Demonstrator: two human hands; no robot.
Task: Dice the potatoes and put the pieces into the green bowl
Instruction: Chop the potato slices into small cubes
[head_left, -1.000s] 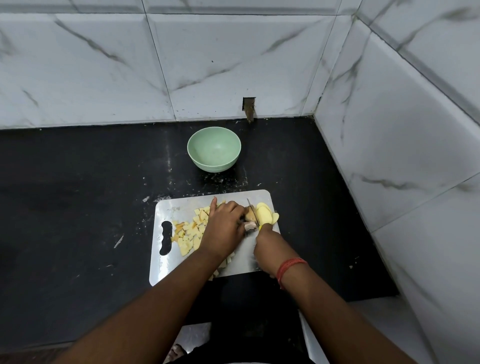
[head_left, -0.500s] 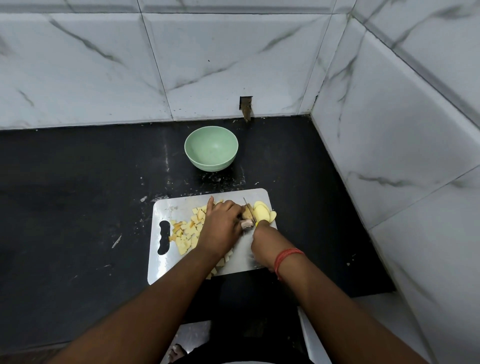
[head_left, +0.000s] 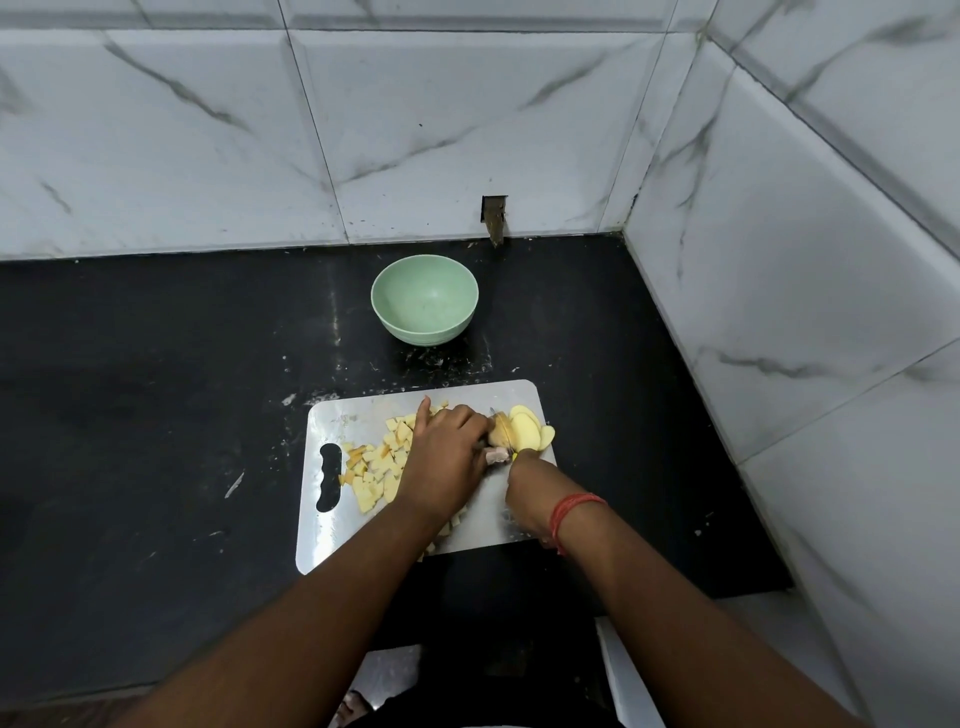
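The knife (head_left: 501, 428) is mostly hidden: only a sliver of blade and a yellow bit of handle show between the two hands, and the potato (head_left: 500, 431) under it is largely covered by the left hand's fingers. Some diced pieces (head_left: 382, 467) lie out of sight beneath the left forearm.

A black worktop (head_left: 156, 415), speckled with scraps, fills a corner of white marble-tiled walls (head_left: 415, 130). A steel board (head_left: 322, 540) lies on it, with the green bowl (head_left: 424, 299) behind the board, well apart and holding no pieces.

The left hand (head_left: 447, 457) curls over the potato, holding it down on the board. The right hand (head_left: 530, 493) grips the knife's handle just beside it. Cut slices (head_left: 527, 434) lie right of the blade; the diced pieces are heaped left of the left hand.
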